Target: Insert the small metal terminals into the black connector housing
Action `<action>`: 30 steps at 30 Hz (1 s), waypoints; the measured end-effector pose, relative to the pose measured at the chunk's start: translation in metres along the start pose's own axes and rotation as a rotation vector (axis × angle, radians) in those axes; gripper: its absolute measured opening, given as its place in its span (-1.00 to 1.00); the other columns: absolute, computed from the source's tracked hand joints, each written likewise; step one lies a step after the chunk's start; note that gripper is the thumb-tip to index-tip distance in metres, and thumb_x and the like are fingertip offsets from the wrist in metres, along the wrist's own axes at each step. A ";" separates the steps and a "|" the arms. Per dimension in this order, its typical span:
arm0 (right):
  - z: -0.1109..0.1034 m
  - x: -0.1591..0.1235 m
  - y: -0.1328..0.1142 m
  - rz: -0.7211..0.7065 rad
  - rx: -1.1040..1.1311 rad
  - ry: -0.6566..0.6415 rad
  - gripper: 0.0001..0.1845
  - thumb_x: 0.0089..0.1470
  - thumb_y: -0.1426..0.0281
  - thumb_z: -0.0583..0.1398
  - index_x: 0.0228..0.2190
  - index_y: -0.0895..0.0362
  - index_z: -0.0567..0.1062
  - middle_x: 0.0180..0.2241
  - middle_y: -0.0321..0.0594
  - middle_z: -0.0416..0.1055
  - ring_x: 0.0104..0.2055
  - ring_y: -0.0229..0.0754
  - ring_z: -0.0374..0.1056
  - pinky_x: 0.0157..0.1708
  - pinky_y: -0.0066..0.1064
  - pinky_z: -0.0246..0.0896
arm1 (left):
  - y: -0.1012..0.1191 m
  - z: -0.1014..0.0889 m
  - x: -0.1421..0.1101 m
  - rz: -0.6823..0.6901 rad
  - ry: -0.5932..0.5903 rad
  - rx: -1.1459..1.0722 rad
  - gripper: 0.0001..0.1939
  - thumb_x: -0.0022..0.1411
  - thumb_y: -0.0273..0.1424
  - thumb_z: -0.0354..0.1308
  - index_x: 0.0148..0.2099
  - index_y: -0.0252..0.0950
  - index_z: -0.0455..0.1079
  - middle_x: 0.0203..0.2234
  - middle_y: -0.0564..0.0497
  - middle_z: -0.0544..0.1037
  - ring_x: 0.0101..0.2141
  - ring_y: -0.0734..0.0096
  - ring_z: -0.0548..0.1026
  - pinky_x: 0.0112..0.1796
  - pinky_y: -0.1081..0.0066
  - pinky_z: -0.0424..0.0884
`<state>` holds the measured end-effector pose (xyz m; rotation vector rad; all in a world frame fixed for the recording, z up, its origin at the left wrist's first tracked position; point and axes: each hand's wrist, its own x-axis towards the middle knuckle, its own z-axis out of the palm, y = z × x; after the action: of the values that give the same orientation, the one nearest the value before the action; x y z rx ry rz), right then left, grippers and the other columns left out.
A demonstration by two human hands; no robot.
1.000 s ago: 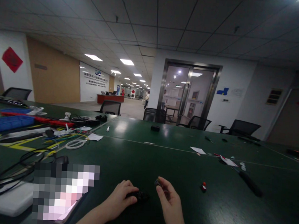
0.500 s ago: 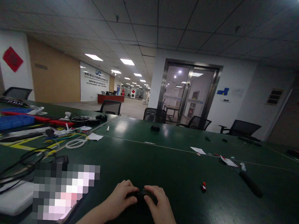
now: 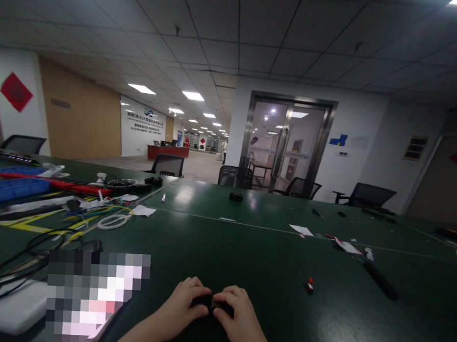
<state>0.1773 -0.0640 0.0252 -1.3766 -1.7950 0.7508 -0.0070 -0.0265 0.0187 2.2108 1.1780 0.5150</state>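
Note:
At the near middle of the green table (image 3: 262, 259), my left hand (image 3: 181, 306) pinches a small black object (image 3: 203, 300) between thumb and fingers. My right hand (image 3: 242, 317) grips the other end of it, with thumb and fingertips close to those of the left. Most of the black object is hidden by the fingers and dark against the table, so its kind cannot be made out. Both hands rest low, close to the tabletop. A small red and black piece (image 3: 310, 285) lies apart to the right.
Left are a blurred phone-like thing (image 3: 104, 317), a white box (image 3: 18, 308), black cables, a white coil (image 3: 113, 221) and blue trays (image 3: 16, 190). Right lie a black-handled tool (image 3: 379, 280) and papers (image 3: 301, 230). A black block (image 3: 236, 197) sits farther back. Chairs line the far edge.
My right hand has shifted slightly left, its fingertips nearer to my left hand. The left hand stays nearly still. A person has come into view behind the glass door.

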 end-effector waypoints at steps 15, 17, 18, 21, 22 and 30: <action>-0.005 -0.004 0.011 -0.036 -0.022 -0.111 -0.67 -0.13 0.40 0.17 -0.24 -0.09 0.47 -0.18 -0.31 0.41 -0.08 -0.10 0.26 -0.07 -0.27 0.08 | -0.002 0.003 -0.005 0.055 0.028 -0.034 -0.75 0.13 -0.27 0.05 -0.13 -0.22 0.32 -0.23 0.01 0.39 -0.19 0.29 0.30 -0.15 0.35 0.19; -0.005 -0.002 0.012 -0.019 -0.005 -0.131 -0.66 -0.08 0.39 0.13 -0.18 -0.04 0.44 -0.14 -0.28 0.39 -0.06 -0.11 0.25 -0.04 -0.29 0.07 | -0.001 0.003 -0.006 0.018 0.031 -0.099 -0.72 0.19 -0.22 -0.03 -0.11 -0.24 0.30 -0.22 -0.01 0.40 -0.18 0.29 0.30 -0.14 0.35 0.18; -0.005 -0.001 0.013 -0.021 0.010 -0.131 -0.66 -0.05 0.38 0.12 -0.17 -0.02 0.43 -0.13 -0.27 0.39 -0.05 -0.11 0.25 -0.03 -0.30 0.07 | -0.002 0.002 -0.007 0.003 0.029 -0.136 -0.71 0.21 -0.20 -0.07 -0.11 -0.24 0.29 -0.21 -0.01 0.40 -0.17 0.29 0.30 -0.14 0.36 0.18; -0.006 -0.001 0.009 -0.037 0.055 -0.143 -0.68 -0.01 0.36 0.09 -0.15 -0.01 0.42 -0.13 -0.27 0.38 -0.05 -0.12 0.25 -0.04 -0.31 0.09 | -0.005 0.003 -0.006 -0.003 0.018 -0.219 -0.69 0.22 -0.17 -0.10 -0.12 -0.25 0.27 -0.27 0.02 0.41 -0.21 0.32 0.31 -0.20 0.39 0.21; -0.007 -0.002 0.007 -0.040 0.064 -0.149 -0.68 -0.01 0.36 0.09 -0.15 -0.01 0.41 -0.13 -0.27 0.38 -0.05 -0.12 0.25 -0.04 -0.32 0.10 | -0.006 0.003 -0.006 0.004 0.015 -0.241 -0.69 0.22 -0.16 -0.09 -0.13 -0.26 0.26 -0.31 0.03 0.41 -0.24 0.33 0.32 -0.23 0.41 0.21; -0.010 -0.005 -0.002 -0.024 0.052 -0.156 -0.69 0.06 0.38 0.03 -0.13 -0.05 0.37 -0.12 -0.29 0.31 -0.06 -0.18 0.25 -0.08 -0.37 0.14 | -0.009 0.004 -0.002 0.121 -0.041 -0.544 -0.62 0.12 -0.13 0.06 -0.12 -0.29 0.22 -0.31 0.02 0.39 -0.28 0.34 0.34 -0.27 0.40 0.24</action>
<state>0.1858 -0.0696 0.0312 -1.2916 -1.8942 0.9071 -0.0115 -0.0251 0.0093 1.8135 0.7678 0.7363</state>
